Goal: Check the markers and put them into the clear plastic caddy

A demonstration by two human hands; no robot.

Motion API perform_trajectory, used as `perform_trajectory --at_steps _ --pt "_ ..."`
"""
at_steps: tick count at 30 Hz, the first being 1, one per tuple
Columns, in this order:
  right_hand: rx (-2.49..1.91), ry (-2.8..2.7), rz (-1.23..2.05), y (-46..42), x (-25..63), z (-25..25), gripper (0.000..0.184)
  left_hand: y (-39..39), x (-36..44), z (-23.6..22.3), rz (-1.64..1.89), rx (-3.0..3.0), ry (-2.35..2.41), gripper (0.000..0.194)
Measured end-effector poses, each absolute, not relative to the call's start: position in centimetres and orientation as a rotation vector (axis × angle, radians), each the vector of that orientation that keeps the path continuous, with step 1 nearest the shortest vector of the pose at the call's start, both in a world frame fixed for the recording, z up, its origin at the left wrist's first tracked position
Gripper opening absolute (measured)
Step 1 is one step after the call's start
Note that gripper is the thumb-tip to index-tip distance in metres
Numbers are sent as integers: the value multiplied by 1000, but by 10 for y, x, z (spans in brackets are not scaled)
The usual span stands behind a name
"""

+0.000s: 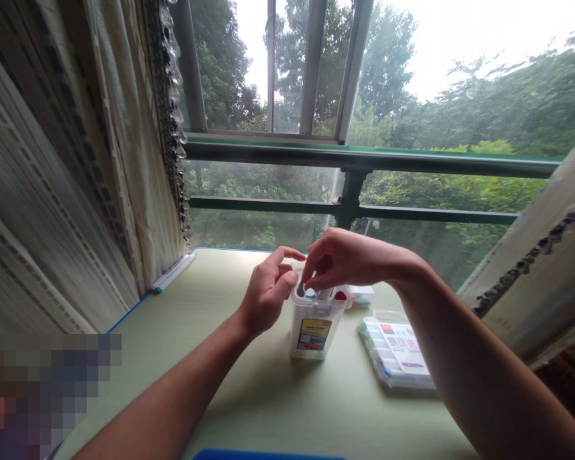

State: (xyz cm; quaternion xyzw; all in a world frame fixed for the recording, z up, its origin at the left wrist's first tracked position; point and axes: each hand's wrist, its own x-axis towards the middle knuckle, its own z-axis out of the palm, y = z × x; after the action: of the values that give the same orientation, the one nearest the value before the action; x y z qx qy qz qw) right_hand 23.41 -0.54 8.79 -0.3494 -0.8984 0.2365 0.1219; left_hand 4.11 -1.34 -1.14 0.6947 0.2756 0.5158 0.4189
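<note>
A clear plastic marker box [332, 322] with a yellow-and-blue label stands upright on the table. Several pen ends show inside its open top, among them a red one [340, 296] and a pale blue one [310, 293]. My right hand [338, 260] reaches over the box from the right, its fingers pinched on a dark-ended marker [301, 289] at the left of the opening. At the upper left rim, my left hand [269, 284] curves its thumb and fingers around the box's corner. Its fingertips are partly hidden by the right hand.
Right of the box lies a flat clear case [397, 377] with a white label, partly behind my right forearm. A small clear pack [361, 296] sits behind the box. A white marker [172, 275] lies by the left curtain [124, 160]. Something blue [268, 455] shows at the near edge.
</note>
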Motion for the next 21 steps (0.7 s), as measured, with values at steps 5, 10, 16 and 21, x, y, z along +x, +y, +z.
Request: perform_trajectory --at_steps 5,10,16,21 --pt "-979 -2621 708 -4 238 89 22 -14 41 -11 1294 1742 685 35" --pt "-966 -2518 712 -5 237 91 22 -13 41 -11 1288 1751 669 34" --pt "-1024 -2364 689 -3 235 88 22 -13 40 -12 1287 1756 677 33" --pt "-1014 -2290 569 2 235 86 29 -13 40 -12 1285 1741 672 32"
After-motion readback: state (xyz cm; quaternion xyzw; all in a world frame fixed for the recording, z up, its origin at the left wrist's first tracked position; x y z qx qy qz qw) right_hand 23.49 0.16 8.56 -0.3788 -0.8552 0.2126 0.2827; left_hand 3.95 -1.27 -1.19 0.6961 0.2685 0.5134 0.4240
